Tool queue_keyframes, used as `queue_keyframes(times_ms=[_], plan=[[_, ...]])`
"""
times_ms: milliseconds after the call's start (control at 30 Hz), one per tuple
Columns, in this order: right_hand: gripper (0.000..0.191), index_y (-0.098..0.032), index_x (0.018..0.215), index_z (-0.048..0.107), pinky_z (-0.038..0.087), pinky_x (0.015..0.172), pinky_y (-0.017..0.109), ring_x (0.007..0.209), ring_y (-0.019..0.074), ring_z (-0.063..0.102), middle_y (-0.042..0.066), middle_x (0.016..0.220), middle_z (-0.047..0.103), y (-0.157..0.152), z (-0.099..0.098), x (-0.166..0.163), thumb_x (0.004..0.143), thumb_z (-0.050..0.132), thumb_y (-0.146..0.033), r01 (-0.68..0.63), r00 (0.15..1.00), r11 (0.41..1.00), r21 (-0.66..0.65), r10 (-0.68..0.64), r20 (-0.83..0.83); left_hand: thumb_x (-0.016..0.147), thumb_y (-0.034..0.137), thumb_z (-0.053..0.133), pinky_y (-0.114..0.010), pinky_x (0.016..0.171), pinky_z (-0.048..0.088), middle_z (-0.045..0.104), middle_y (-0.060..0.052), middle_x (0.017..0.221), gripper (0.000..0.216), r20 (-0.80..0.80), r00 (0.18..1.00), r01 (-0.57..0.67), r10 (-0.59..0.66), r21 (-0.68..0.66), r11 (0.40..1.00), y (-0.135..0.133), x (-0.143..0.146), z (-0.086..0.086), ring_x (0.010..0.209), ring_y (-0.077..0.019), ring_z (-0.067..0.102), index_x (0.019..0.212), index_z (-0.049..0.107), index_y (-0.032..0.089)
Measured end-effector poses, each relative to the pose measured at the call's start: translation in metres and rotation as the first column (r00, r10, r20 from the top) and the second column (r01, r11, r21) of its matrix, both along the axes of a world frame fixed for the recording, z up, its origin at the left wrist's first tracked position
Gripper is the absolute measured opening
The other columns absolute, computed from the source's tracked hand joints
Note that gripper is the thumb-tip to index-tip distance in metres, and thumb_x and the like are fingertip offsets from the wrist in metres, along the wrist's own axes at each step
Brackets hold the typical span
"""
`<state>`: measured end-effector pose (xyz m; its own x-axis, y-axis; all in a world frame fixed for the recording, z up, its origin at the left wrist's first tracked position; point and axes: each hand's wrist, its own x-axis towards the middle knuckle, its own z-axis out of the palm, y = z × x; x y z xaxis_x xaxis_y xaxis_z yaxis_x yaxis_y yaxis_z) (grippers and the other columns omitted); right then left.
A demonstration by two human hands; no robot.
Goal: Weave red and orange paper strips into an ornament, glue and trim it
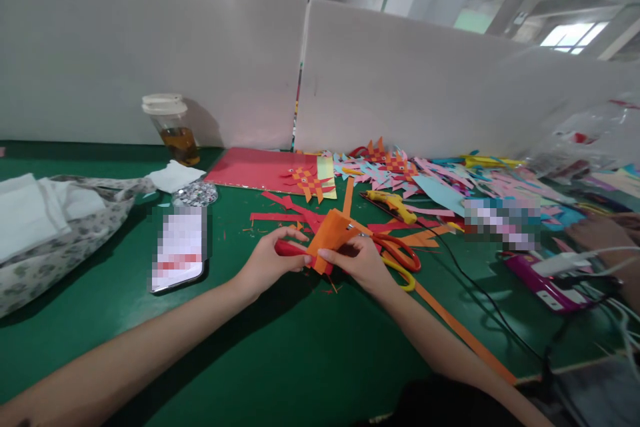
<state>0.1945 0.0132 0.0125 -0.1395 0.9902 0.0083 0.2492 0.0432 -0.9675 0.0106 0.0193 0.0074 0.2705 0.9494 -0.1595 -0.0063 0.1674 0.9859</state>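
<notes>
Over the green table, both hands close on a piece of folded orange paper (pixel 331 235). Pinching its lower left edge is my left hand (pixel 275 258), with a folded red paper strip (pixel 293 249) between its fingers. The thumb of my right hand (pixel 363 262) presses on the lower right of the orange piece; its other fingers are partly hidden behind the paper. Scissors with red (pixel 403 250) and yellow handles lie just beyond the right hand. Red paper strips (pixel 275 217) and an orange strip (pixel 349 197) lie behind the folded piece.
Woven paper fish (pixel 306 181) lie on a red sheet (pixel 250 170). A yellow glue gun (pixel 393 203), paper scraps (pixel 480 180) and a purple power strip (pixel 547 283) are at right, near another person's hand (pixel 600 240). Left stand a phone (pixel 179 247), a cup (pixel 173 130) and a cloth bag (pixel 65 240).
</notes>
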Motion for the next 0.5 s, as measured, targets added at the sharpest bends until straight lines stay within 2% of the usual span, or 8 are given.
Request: queue_keyframes(times_ms=[133,267,500], plan=[[0.031,-0.016,0.078,0.069,0.053,0.073,0.037,0.08,0.0245,0.066,0.008,0.086,0.071,0.0,0.0013,-0.0028,0.059,0.072,-0.041,0.01,0.999,1.0,-0.013,-0.011,-0.041,0.058,0.023,0.075,-0.022,0.059,0.053,0.059,0.001,0.084,0.036,0.043,0.999,0.015,-0.013,-0.054,0.998,-0.0016,0.0009,0.0022,0.066,-0.0086,0.059,0.086,0.053,0.017],[0.033,-0.014,0.078,0.068,0.052,0.072,0.036,0.079,0.0241,0.066,0.009,0.085,0.07,-0.0003,-0.002,-0.0044,0.058,0.073,-0.041,0.043,0.998,0.999,-0.016,-0.044,-0.035,0.058,0.023,0.075,-0.023,0.059,0.052,0.059,0.003,0.074,0.038,0.077,0.995,0.064,-0.057,-0.095,0.993,-0.002,0.0015,0.0021,0.064,-0.0092,0.059,0.085,0.05,0.017],[0.035,-0.016,0.083,0.063,0.052,0.07,0.033,0.075,0.0198,0.064,0.007,0.083,0.069,-0.0016,-0.0053,-0.0081,0.06,0.072,-0.041,0.033,0.999,0.998,0.054,-0.031,-0.038,0.057,0.02,0.077,-0.019,0.058,0.047,0.061,0.003,0.066,0.04,0.08,0.994,0.085,-0.08,-0.056,0.995,-0.0038,0.0029,0.0009,0.056,-0.0064,0.056,0.086,0.049,0.016]])
